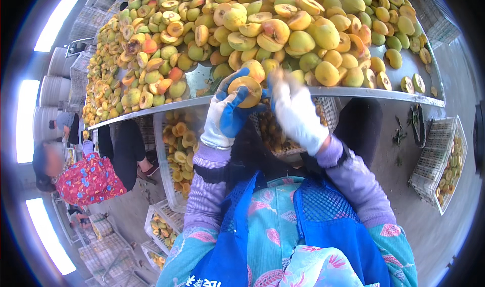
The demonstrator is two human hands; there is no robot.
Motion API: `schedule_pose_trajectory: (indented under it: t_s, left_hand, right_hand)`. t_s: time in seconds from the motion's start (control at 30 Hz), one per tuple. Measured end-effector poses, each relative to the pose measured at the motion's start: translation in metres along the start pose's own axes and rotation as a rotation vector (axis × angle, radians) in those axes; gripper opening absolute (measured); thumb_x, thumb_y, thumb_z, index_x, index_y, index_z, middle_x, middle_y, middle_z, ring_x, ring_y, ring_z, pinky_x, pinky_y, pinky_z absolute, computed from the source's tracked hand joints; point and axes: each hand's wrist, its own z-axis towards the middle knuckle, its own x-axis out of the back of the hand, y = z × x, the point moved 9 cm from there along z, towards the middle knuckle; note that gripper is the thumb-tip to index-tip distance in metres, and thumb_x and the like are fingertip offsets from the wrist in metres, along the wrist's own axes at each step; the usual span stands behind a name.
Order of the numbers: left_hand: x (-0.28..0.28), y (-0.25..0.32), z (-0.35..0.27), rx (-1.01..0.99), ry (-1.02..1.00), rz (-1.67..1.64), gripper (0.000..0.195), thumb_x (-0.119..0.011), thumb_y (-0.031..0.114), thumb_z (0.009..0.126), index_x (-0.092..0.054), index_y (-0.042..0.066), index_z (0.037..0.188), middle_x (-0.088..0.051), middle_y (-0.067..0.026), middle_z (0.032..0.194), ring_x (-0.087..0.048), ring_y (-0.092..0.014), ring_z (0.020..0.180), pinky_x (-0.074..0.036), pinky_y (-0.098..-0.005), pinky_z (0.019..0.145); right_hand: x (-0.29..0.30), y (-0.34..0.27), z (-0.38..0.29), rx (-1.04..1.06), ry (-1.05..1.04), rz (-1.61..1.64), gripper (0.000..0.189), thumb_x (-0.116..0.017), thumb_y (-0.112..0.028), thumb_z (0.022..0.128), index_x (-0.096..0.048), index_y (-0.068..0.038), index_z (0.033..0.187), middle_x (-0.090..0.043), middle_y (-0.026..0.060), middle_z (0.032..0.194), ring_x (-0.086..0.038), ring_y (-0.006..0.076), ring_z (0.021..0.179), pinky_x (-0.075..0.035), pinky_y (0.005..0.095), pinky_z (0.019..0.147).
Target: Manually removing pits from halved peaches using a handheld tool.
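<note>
My left hand [224, 117], in a white knit glove with blue coated fingers, grips a halved yellow peach [251, 92] at the near edge of the metal table. Its round cut face is turned up towards me. Just to the right is my right hand [297, 111], gloved the same way and blurred by motion. Whether its fingers hold anything cannot be made out. Beyond both hands lies a heap of peaches [273, 35], many halved and some with pits showing, on the metal table [379, 93].
A plastic crate of peach halves [182, 150] stands below the table on the left. Another crate [282, 135] is under my hands. At right, a white crate [432, 162] sits on the floor by fallen leaves. A person in a red floral top [91, 179] sits at left.
</note>
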Motion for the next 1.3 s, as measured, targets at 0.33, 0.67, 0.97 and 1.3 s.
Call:
schedule_pose_trajectory:
  t_s: [0.33,0.67,0.97,1.3]
  left_hand:
    - [-0.015,0.020,-0.003,-0.573,0.051,1.033,0.019,-0.057,0.015,0.093,-0.060,0.002,0.105,-0.068,-0.0121,0.098,-0.067,-0.022,0.082,-0.055,-0.0336,0.076]
    - [-0.009,-0.004,0.010,-0.045,0.035,0.351,0.044,-0.052,0.033,0.097,-0.060,-0.008,0.107,-0.068,-0.0159,0.092,-0.068,-0.024,0.076,-0.056,-0.0340,0.069]
    - [-0.003,-0.007,0.010,-0.115,0.263,0.282,0.030,-0.055,0.022,0.095,-0.059,-0.006,0.103,-0.067,-0.0162,0.088,-0.065,-0.021,0.066,-0.054,-0.0303,0.060]
    - [-0.013,-0.021,0.025,-0.021,0.119,0.283,0.029,-0.057,0.022,0.095,-0.063,-0.007,0.096,-0.063,-0.0095,0.074,-0.060,-0.016,0.060,-0.050,-0.0279,0.055]
  right_hand:
    - [-0.028,0.029,-0.036,-0.045,-0.148,-0.010,0.038,-0.043,-0.035,0.098,-0.056,0.000,0.104,-0.062,0.0241,0.079,-0.060,0.0404,0.075,-0.046,0.0453,0.068]
    - [-0.031,0.039,-0.034,-0.041,-0.324,-0.092,0.035,-0.041,-0.031,0.098,-0.056,0.000,0.105,-0.062,0.0212,0.084,-0.059,0.0383,0.077,-0.046,0.0437,0.071]
    - [-0.045,0.053,-0.040,-0.197,-0.280,0.041,0.037,-0.036,-0.030,0.098,-0.055,0.001,0.108,-0.059,0.0256,0.098,-0.057,0.0403,0.090,-0.045,0.0468,0.081]
    - [-0.042,0.059,-0.042,-0.286,-0.235,0.192,0.044,-0.036,-0.044,0.099,-0.056,-0.005,0.093,-0.054,0.0108,0.067,-0.051,0.0222,0.057,-0.045,0.0379,0.056]
